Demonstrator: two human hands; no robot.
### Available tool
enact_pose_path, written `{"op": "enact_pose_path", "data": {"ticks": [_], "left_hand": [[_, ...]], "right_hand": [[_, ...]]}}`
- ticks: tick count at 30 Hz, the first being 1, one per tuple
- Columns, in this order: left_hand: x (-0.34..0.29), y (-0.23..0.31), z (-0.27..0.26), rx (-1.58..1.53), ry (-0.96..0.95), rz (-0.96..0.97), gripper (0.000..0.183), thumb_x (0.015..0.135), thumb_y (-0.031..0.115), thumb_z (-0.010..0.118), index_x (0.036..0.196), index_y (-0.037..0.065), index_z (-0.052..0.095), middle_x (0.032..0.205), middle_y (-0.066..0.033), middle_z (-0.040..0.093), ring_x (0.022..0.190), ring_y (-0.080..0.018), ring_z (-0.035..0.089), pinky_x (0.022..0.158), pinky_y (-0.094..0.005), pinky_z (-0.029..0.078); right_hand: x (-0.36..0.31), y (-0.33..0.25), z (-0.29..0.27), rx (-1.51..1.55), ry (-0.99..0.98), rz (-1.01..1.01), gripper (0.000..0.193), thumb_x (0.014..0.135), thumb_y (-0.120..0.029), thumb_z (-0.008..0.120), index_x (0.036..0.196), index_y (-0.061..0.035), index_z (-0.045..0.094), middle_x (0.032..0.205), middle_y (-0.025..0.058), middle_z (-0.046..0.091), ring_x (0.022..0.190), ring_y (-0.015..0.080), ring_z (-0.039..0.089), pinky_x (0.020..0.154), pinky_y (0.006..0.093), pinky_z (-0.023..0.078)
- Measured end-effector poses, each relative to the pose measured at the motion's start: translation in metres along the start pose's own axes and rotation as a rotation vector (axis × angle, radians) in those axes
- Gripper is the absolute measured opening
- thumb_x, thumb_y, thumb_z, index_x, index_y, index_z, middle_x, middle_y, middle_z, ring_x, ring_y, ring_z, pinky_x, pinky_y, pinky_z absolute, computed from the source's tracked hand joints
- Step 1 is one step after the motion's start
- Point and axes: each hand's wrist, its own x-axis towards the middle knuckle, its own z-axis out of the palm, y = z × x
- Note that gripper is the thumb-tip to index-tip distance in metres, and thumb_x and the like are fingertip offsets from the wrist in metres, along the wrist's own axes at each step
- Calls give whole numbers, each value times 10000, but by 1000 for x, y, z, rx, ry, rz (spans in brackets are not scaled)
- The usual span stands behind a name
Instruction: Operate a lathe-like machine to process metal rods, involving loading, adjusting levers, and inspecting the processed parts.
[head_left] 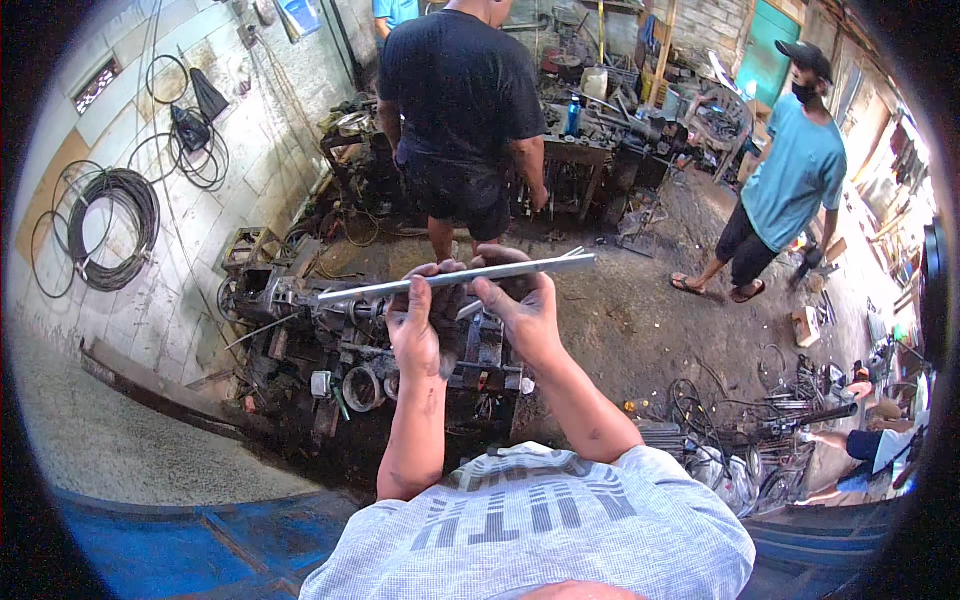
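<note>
A long, thin silvery metal rod (pixel 455 279) lies nearly level across both my hands, its right end a little higher. My left hand (pixel 416 320) is closed round it, the thumb pressed along the near side. My right hand (pixel 524 312) grips it farther right, thumb also in front. Ends of other thin rods (pixel 574 252) stick out beside its right end, and a short pale end shows under my right palm. How many rods I hold is hidden by the fingers. Below my hands stands a greasy lathe-like machine (pixel 365 310) with shafts and round metal parts.
A person in a black shirt (pixel 460 90) stands ahead at a cluttered workbench (pixel 575 150). Another in a blue shirt (pixel 790 180) stands at the right. Coiled cable (pixel 112 230) hangs on the left wall. Metal scraps and wires (pixel 720 420) lie on the floor at right.
</note>
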Motion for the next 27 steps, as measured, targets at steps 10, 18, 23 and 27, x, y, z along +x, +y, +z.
{"op": "enact_pose_path", "data": {"ticks": [10,18,23,27], "left_hand": [[10,-4,2,-284,7,-7,278,937,177,547,1128,-24,544,1165,-185,601,1119,-304,579,923,-399,544],[2,1,16,-229,-87,20,270,940,187,545,1124,-10,542,1158,-174,601,1118,-306,578,931,-391,538],[-4,8,18,-234,-131,23,289,931,207,563,1131,1,531,1146,-162,598,1121,-303,571,964,-387,512],[-11,14,17,-217,-120,-6,291,928,211,569,1125,-1,534,1148,-162,594,1114,-296,575,959,-383,515]], "right_hand": [[17,-2,-40,1000,119,28,941,867,-669,400,1429,50,170,1424,209,333,1310,326,342,1102,443,250],[37,-35,-35,1210,104,85,1087,812,-726,438,1445,72,59,1525,232,114,1427,324,114,1163,434,99],[32,-39,-32,1173,10,23,1102,800,-734,451,1439,79,71,1526,228,113,1432,316,96,1164,435,98],[25,-39,-27,1212,1,12,1010,836,-699,431,1421,81,169,1494,233,219,1411,321,188,1161,436,120]]}}
